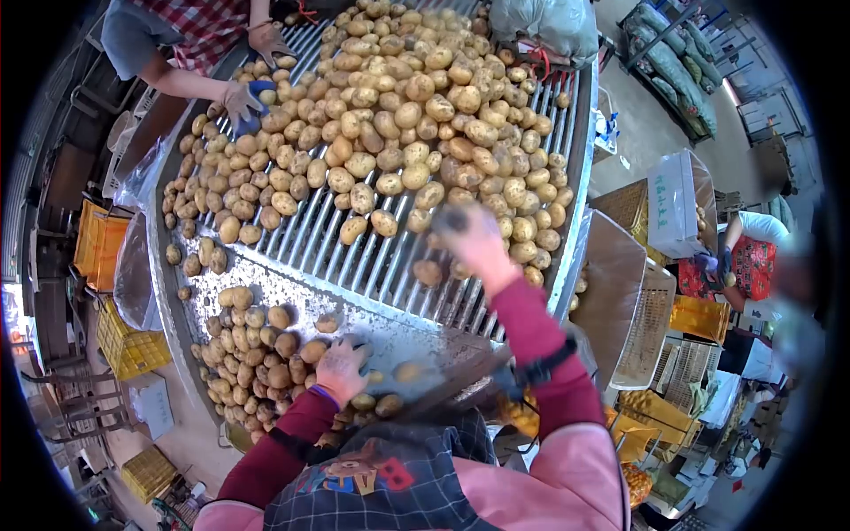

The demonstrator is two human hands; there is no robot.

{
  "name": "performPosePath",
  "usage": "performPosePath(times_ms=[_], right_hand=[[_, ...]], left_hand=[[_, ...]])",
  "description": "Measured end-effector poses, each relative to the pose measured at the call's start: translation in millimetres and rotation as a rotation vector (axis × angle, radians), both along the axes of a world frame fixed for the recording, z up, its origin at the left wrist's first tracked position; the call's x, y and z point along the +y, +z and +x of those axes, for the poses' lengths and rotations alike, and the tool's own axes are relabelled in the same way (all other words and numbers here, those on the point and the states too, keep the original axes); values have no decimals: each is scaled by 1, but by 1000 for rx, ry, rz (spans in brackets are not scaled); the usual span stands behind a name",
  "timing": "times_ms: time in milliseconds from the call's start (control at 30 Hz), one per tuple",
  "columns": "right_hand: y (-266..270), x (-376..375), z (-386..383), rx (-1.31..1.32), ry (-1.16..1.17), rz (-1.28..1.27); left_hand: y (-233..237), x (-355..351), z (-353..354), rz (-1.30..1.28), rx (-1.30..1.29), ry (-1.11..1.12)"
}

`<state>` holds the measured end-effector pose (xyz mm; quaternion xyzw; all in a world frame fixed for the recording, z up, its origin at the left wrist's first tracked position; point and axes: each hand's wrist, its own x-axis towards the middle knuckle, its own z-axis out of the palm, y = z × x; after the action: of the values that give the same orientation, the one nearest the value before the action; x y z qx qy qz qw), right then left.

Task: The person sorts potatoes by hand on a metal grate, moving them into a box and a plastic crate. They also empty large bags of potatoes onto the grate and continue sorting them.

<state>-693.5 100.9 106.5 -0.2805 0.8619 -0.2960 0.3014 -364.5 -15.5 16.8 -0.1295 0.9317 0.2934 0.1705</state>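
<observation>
My left hand (342, 368), in a pale glove, lies over the lower metal tray (390, 327) with its fingers apart. It is beside a heap of potatoes (261, 354) on the tray. A lone potato (327, 323) sits just above the fingertips, and a smeared one is to their right. My right hand (474, 241) reaches over the metal roller bars (354, 257), close to the large potato pile (416, 115). Motion blurs its fingers and a dark patch at their tips, so I cannot make out whether it holds anything.
Across the rollers, a co-worker's gloved hands (243, 104) touch potatoes at the upper left. A full plastic sack (544, 31) sits at the top right corner. Cardboard-lined crates (642, 327) stand right of the rollers, yellow crates (133, 341) left. Another person (753, 257) works farther right.
</observation>
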Motion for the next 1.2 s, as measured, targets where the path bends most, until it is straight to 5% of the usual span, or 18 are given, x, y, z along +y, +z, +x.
performPosePath(times_ms=[67,133,167,233,367,433,500,533,600,633,700,733,800,867,933,1067,1100,1200], right_hand=[[-6,-48,-34,680,425,145],[-29,-84,-54,543,591,429],[-34,-92,-57,500,611,437],[-46,-87,-45,447,646,429],[-35,-60,22,247,687,558],[-18,-35,63,78,592,474],[-43,10,85,-91,352,184],[-51,23,102,-498,132,-97],[-58,46,151,-1073,-379,-592],[-59,57,176,-1201,-513,-715],[-61,88,208,-1301,-713,-870],[-61,111,212,-1290,-786,-921],[-59,167,201,-1199,-927,-1027],[-52,230,174,-1048,-1071,-1117],[-42,288,142,-892,-1237,-1200],[-38,335,108,-607,-1570,-1215],[-43,326,112,-519,-1560,-1150],[-23,225,155,96,-574,-447]], left_hand=[[-7,3,2,117,85,229],[-43,0,19,353,163,562],[-41,1,15,885,228,1001],[23,-11,-3,1069,449,788],[37,-13,18,1579,425,1075],[42,-7,18,2152,451,1345],[54,11,12,2124,597,1398],[59,23,8,2107,672,1429],[52,62,-12,638,830,844],[51,81,-21,354,870,701],[59,120,-53,1292,690,849],[69,139,-70,1609,530,901],[110,177,-104,1595,370,706],[157,206,-128,1357,238,461],[125,255,-149,1132,297,178],[99,179,-75,516,627,-231],[85,147,-46,376,458,-336],[-8,68,85,99,521,-147]])
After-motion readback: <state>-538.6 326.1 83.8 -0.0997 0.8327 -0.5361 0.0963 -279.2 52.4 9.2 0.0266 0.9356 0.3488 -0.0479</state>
